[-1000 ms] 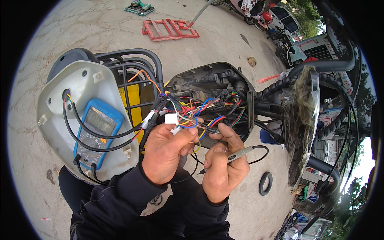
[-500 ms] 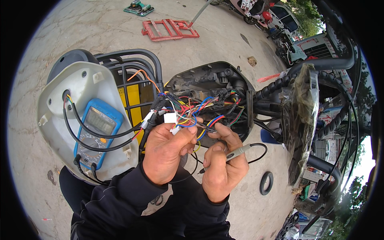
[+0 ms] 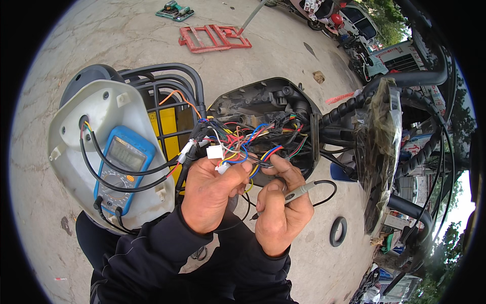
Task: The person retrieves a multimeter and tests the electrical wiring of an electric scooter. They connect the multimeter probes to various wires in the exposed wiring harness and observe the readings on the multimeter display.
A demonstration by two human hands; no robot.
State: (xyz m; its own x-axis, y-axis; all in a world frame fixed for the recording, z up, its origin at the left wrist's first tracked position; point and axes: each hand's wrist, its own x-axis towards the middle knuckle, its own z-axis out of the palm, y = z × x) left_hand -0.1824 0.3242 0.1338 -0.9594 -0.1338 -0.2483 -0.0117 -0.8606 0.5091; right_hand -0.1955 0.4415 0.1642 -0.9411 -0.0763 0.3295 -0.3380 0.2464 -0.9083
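My left hand [image 3: 210,190] pinches several thin coloured wires, with a white plug connector [image 3: 221,167] beside its fingertips. In my right hand [image 3: 281,207] is a grey multimeter probe [image 3: 300,192], its dark tip pointing down and left. The raised index finger of that hand touches a blue, red and yellow wire bundle [image 3: 268,153]. Ahead of both hands, the tangled wiring harness [image 3: 248,133] spills from an open black housing [image 3: 258,99]. To the left, a blue multimeter [image 3: 125,162] rests on an upturned pale plastic cover [image 3: 66,147]; its display is too faint to read.
Black rack bars [image 3: 174,68] stand behind the cover. Handlebars [image 3: 422,80] and a plastic-wrapped panel [image 3: 377,157] rise at right. A red metal frame [image 3: 215,39] and a green tool case [image 3: 174,11] lie farther off. A black ring [image 3: 337,231] is on the ground.
Almost nothing differs. The probe and my right hand have shifted very slightly, while my left hand keeps its pinch on the wires.
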